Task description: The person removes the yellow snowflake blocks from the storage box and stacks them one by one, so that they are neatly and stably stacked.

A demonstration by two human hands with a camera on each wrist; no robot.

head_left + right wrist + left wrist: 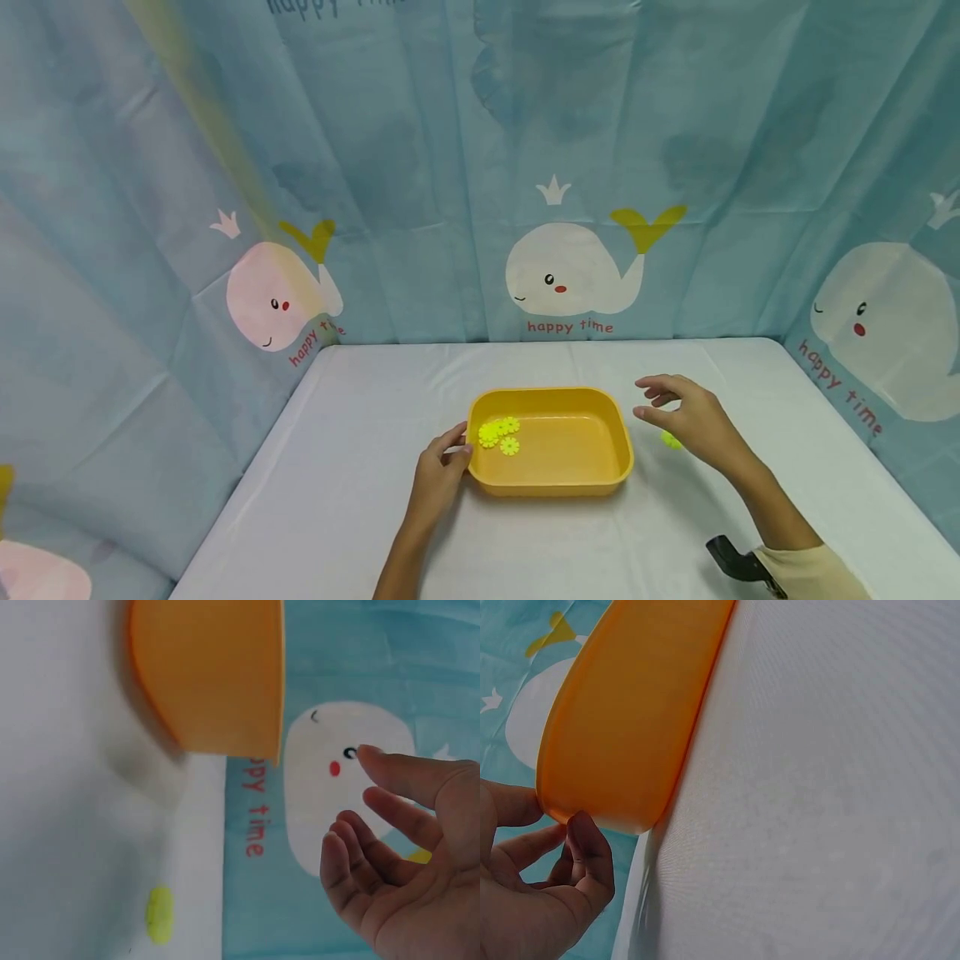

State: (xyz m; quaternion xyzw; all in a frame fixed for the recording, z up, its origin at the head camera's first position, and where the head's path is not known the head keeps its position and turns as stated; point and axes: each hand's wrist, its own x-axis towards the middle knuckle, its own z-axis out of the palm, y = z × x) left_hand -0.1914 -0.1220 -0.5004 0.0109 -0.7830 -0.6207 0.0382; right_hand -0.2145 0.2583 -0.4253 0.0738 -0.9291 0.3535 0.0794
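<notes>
A yellow plastic basin [555,479] with rounded corners stands on the white table. Several bright yellow-green flower-shaped pieces [510,447] lie inside it at the left end. At the basin's left end, my left hand [437,477] holds the rim with bent fingers and thumb; the left wrist view shows the thumb against the basin's outer wall [622,750]. My right hand [697,421] hovers right of the basin, fingers loosely bent and apart, with nothing between them. Below it, partly hidden in the head view, another flower-shaped piece [671,440] lies on the table.
White cloth covers the table [375,400]. Blue curtains [420,167] printed with whales hang behind the table and along its sides. A black strap-like device [735,562] sits by the right sleeve [810,573].
</notes>
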